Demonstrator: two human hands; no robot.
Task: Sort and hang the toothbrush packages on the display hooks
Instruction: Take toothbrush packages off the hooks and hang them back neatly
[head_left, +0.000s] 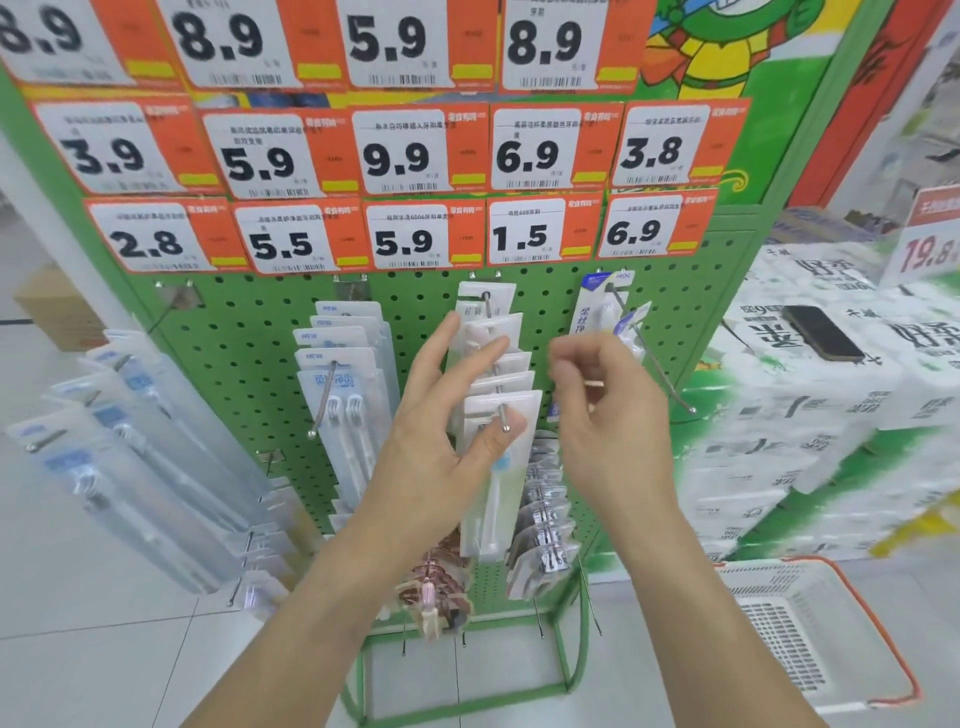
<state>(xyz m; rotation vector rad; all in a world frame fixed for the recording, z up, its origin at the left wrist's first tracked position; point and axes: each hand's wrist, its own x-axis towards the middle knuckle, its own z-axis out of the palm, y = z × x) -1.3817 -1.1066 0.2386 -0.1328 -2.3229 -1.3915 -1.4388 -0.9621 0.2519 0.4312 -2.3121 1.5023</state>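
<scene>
The thin white card-and-plastic toothbrush packages (493, 395) hung on the middle steel hook (503, 415) of the green pegboard (249, 332). They looked light, slick and bendy, best pinched near the punched top. The left hand (441, 415), its grip released, steadied them with straight fingers; the right hand (608, 410) curled blurred, grip state unclear.

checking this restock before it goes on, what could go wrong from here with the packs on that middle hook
1. The front pack sits at the tip of the hook; the left hand touching it could nudge it off.
2. The right hook juts out bare beside the right hand and could snag it.
3. The phone lies loose on stacked goods and might slide.
</scene>
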